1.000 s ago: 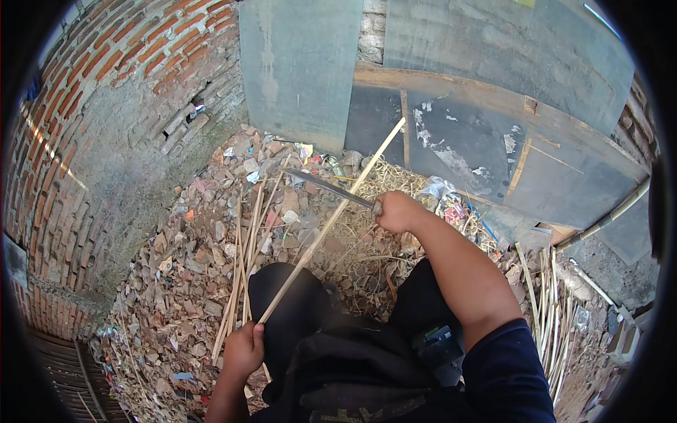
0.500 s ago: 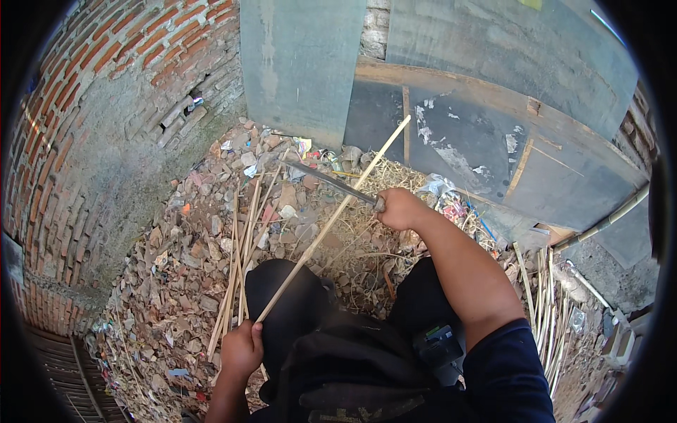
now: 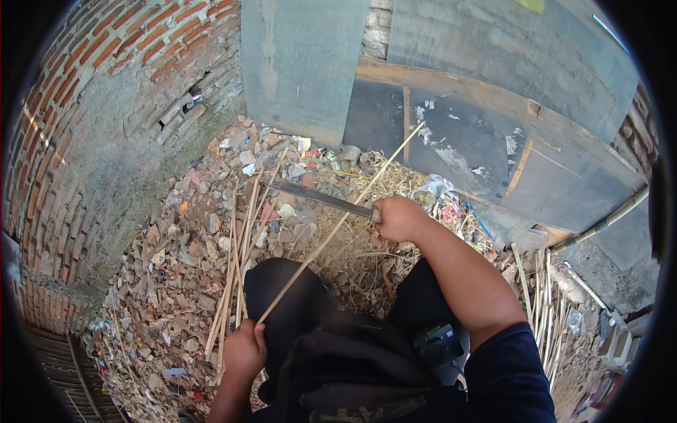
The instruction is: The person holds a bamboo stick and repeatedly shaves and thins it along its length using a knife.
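Observation:
My left hand (image 3: 244, 350) is closed round the lower end of a long pale bamboo strip (image 3: 307, 261), which slants up and away to the right past my left knee. In my right hand (image 3: 400, 219) is the handle of a machete (image 3: 321, 198). Its long dark blade points left and crosses the strip a little above its middle; whether the edge is touching the wood I cannot tell. Beside my left knee several more strips (image 3: 236, 257) lie in a loose bundle on the rubble. Curled shavings (image 3: 395, 180) are heaped beyond the machete.
Broken brick and stone rubble (image 3: 169, 282) covers the ground. A brick wall (image 3: 106, 141) rises at left; grey-blue panels (image 3: 303, 70) stand at the back. More strips (image 3: 543, 310) lie at right near a bamboo pole (image 3: 599, 220). A black device (image 3: 438, 345) rests by my right thigh.
My right hand has come slightly down and toward me, with the machete moving lower along the strip and its blade face turning more into view. The strip's far end has swung slightly right.

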Available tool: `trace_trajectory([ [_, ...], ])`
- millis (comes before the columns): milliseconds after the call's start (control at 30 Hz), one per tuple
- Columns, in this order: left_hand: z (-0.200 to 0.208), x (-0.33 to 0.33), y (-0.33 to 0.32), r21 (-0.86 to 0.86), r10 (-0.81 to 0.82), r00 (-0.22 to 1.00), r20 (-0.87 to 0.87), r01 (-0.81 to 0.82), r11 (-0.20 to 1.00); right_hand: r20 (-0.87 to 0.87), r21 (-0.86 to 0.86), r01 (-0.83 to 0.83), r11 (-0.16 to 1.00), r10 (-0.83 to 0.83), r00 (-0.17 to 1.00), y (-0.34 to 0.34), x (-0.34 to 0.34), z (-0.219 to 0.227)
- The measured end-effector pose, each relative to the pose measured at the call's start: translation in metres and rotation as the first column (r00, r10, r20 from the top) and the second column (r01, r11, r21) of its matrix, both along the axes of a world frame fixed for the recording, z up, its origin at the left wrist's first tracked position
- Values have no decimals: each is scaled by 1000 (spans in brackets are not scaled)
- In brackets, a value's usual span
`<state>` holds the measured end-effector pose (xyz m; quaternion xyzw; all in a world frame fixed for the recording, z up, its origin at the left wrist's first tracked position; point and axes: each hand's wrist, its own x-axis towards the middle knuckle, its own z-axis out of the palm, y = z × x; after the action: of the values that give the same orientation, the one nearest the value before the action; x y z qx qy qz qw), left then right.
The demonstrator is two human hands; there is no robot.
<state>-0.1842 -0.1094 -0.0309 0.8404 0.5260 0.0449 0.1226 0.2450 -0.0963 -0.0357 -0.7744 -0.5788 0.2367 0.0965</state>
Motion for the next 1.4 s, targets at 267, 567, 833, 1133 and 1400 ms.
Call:
trace_trajectory([
  [267,-10,-5,-1,28,-14,995,99,11,1000,35,-16,-115,993,116,993,1,1,8],
  [567,-4,-6,-2,8,1,1000,2,-1,1000,63,-29,-133,991,135,989,-6,-30,19],
  [833,-3,0,4,-2,-19,1000,22,19,1000,-82,84,164,983,-157,984,3,37,-19],
  [1133,-9,-14,3,-12,-32,992,119,34,999,77,26,-166,986,164,983,0,0,10],
  [1400,7,-14,6,-92,-42,990,134,55,994,-23,60,2,998,-1,1000,-1,6,12],
])
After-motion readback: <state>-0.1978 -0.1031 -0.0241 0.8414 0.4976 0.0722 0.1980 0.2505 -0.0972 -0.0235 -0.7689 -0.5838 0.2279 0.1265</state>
